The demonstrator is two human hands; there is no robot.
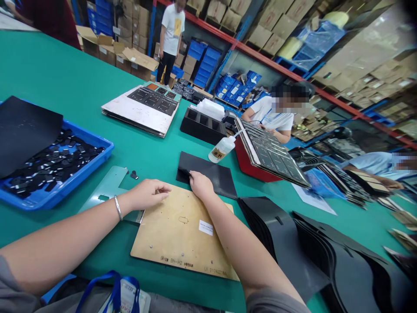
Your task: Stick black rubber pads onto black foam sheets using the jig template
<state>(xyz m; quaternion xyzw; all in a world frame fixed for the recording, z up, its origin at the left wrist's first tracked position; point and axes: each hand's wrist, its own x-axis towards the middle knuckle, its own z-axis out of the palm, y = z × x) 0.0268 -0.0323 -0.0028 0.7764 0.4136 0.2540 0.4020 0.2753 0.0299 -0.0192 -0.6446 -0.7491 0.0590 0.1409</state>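
Observation:
My right hand (202,186) has its fingers closed on a small black piece (185,173), over the near left part of a flat black sheet (216,171). Above the top left corner of a wooden board (176,237) is my left hand (151,193), fingers loosely bent and apart, with nothing visible in it. The board bears printed markings and a white label (206,227). A light green metal plate (112,187) lies partly under my left wrist. Beyond it rests a loose black part with a metal end (134,174).
At left, a blue tray (81,174) holds many small black parts under a black sheet. A squeeze bottle (222,150) stands beyond the black sheet. Stacked black sheets (276,234) lie at right. Panels lean on a red box (250,163). Other people are across the table.

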